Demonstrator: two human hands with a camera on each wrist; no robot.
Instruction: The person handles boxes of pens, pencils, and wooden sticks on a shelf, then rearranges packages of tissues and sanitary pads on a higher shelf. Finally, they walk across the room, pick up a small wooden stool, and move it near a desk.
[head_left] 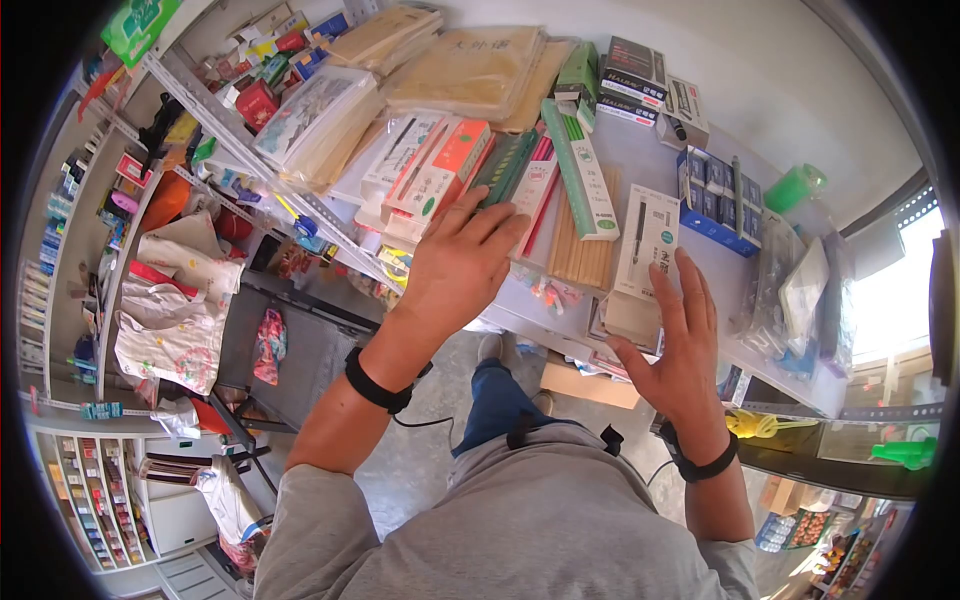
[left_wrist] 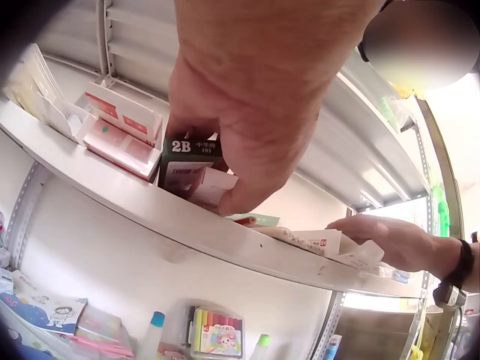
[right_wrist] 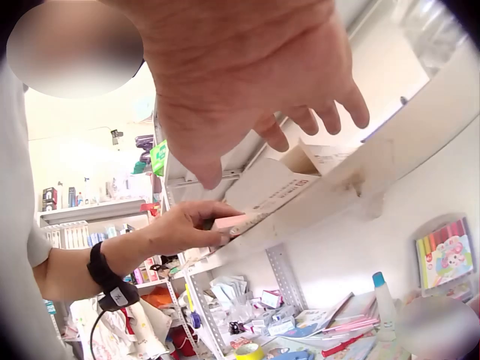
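Observation:
My left hand (head_left: 462, 262) pinches the near ends of two pencil boxes at the shelf's front edge. One is a dark green box (left_wrist: 180, 159) marked 2B, the other a white box (head_left: 537, 192) with pink pencils beside it. In the left wrist view, the thumb bears on the small white end flap (left_wrist: 214, 184), while the other fingers are partly hidden behind the green box. My right hand (head_left: 684, 345) has its fingers spread over the near end of a white pen box (head_left: 648, 235), holding nothing. That box's near cardboard flap (head_left: 632, 318) stands open.
Left of the hands is an orange-and-white pen box (head_left: 436, 180). Bare wooden pencils (head_left: 580, 245) and a long green-and-white box (head_left: 582, 172) lie between them. A blue tray of small boxes (head_left: 718, 200) sits farther right. Paper packs (head_left: 465, 70) are stacked behind.

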